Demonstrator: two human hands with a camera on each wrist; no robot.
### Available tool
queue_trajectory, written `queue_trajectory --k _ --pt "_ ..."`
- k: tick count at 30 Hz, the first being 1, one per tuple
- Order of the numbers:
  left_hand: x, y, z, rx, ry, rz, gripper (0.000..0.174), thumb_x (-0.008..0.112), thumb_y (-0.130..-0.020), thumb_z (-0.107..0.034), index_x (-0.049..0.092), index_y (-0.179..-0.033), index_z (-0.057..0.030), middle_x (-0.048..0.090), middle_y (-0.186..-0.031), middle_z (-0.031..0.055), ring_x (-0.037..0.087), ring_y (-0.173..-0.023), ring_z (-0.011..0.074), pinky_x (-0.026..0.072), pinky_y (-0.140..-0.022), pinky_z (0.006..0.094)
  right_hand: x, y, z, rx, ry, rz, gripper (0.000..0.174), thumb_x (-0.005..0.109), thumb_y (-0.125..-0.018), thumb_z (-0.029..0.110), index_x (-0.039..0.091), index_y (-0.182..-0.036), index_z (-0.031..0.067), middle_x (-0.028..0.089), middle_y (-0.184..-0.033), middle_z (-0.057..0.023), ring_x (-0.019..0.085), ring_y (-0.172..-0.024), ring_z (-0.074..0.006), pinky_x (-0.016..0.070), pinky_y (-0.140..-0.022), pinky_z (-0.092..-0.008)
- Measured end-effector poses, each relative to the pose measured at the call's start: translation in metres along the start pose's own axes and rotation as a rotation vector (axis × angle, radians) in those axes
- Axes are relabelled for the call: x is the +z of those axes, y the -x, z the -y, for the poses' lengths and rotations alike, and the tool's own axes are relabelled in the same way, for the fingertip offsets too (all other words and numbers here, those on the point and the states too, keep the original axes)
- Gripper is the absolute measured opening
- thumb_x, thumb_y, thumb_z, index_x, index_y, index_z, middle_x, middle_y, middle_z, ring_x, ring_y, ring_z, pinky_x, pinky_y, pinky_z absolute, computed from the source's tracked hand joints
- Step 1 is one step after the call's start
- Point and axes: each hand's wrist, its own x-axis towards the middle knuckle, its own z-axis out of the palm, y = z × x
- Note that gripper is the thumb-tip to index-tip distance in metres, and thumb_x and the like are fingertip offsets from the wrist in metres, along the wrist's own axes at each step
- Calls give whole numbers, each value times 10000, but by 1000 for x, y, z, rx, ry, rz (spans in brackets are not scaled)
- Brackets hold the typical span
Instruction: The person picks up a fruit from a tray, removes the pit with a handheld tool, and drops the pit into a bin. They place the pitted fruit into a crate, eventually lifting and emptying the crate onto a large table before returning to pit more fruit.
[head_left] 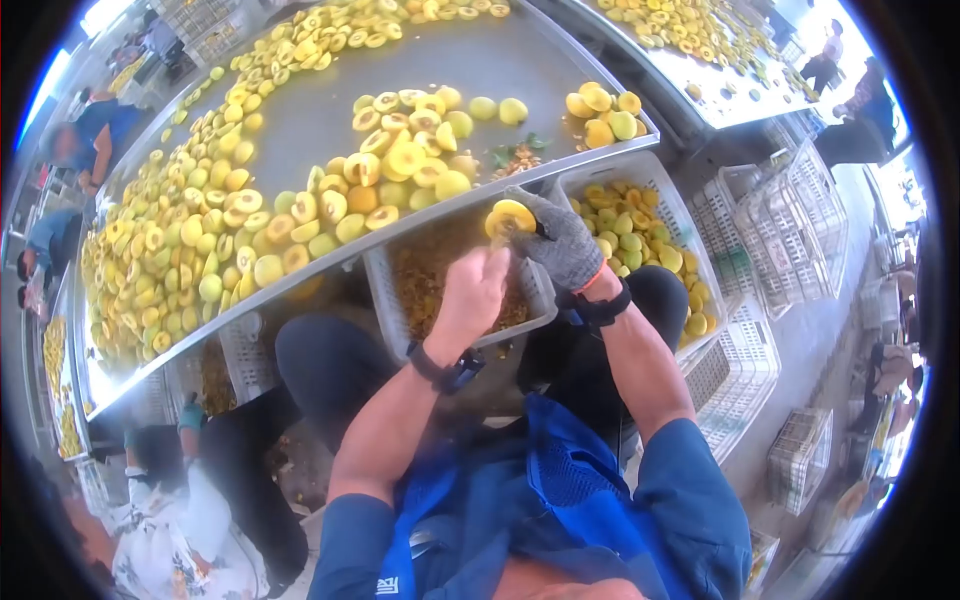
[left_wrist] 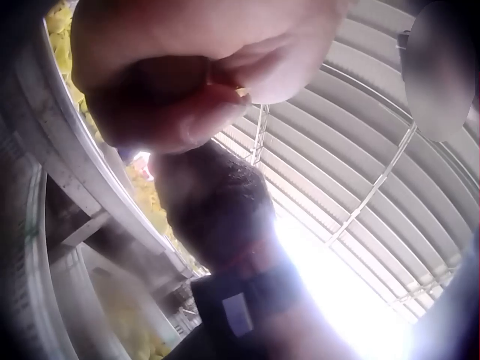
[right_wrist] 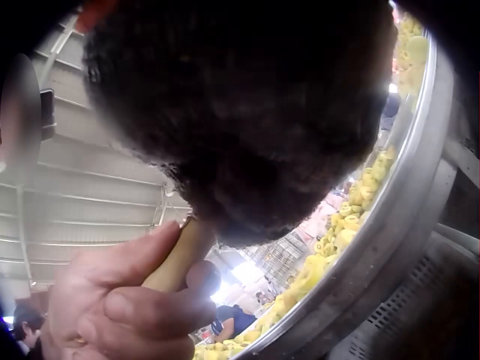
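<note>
Halved fruit (head_left: 513, 216) gripped in curled, gloved right hand (head_left: 568, 243).
Bare left hand (head_left: 470, 292), nearly closed, pinches yellowish object (right_wrist: 178, 261); counter (head_left: 315, 115) at 10 o'clock from both.

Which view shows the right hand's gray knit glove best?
The head view: there the gray knit glove is well lit, its texture and outline visible. The left wrist view has it dark and blurred beyond the bare left hand; the right wrist view, as a dark close shape across the top.
</note>
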Motion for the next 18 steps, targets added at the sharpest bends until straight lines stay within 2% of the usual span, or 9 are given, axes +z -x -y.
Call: queue_trajectory --k 2,3,5,6,8,11,14,17,18 --pt "0 -2 12 215 -224 -69 357 568 -1047 -245 551 -830 39 566 -607 118 590 -533 212 437 -511 389 3 0 2 -21 -3 -2 528 696 -911 8 567 -1424 1 721 -1220 -145 682 -1088 -184 531 -966 -315" --pt "-1 0 12 208 -285 -78 361 568 -1045 -245 551 -837 48 568 -612 134 603 -560 229 443 -539 406 7 2 5 141 -95 -8 538 687 -894 -21 572 -1419 4 720 -1222 -150 690 -1087 -195 531 -959 -312" --pt "1 3 12 193 -403 -85 369 568 -1043 -247 549 -851 68 571 -622 166 630 -614 262 455 -595 441 6 3 2 -10 27 -32 538 669 -888 -39 575 -1415 9 720 -1216 -163 697 -1096 -230 531 -958 -319" --pt "3 4 11 179 -393 -83 363 573 -1040 -248 563 -857 66 588 -644 197 628 -616 314 462 -603 460 4 4 0 -85 91 -43 538 660 -885 -48 577 -1413 11 720 -1213 -170 701 -1101 -247 530 -957 -322" --pt "6 5 9 152 -374 -85 351 585 -1035 -249 589 -870 62 622 -690 260 625 -621 416 477 -620 496 6 6 -2 -118 135 -55 541 653 -882 -46 577 -1413 22 710 -1220 -186 694 -1120 -294 529 -965 -340" --pt "4 6 -4 -116 -74 20 364 568 -1047 -251 566 -866 65 620 -666 223 621 -582 378 468 -590 497 16 7 0 -154 162 -117 551 661 -878 -24 571 -1418 37 690 -1241 -207 674 -1153 -342 525 -977 -368" --pt "-4 4 -27 -459 309 87 375 549 -1059 -251 556 -853 62 608 -643 194 617 -557 342 462 -557 480 27 9 0 -189 207 -183 561 679 -874 4 566 -1421 45 667 -1277 -214 658 -1169 -363 521 -983 -387" --pt "3 2 -19 -419 242 11 362 564 -1052 -239 554 -847 59 606 -650 234 590 -541 402 461 -542 488 29 8 1 -203 216 -195 556 685 -876 16 567 -1419 40 651 -1301 -211 655 -1168 -363 519 -981 -392" --pt "8 1 -7 -207 38 -78 358 572 -1048 -237 555 -847 59 605 -656 248 578 -541 423 464 -542 494 28 7 2 -204 210 -191 552 685 -878 18 568 -1417 37 647 -1307 -209 656 -1166 -360 518 -980 -392"
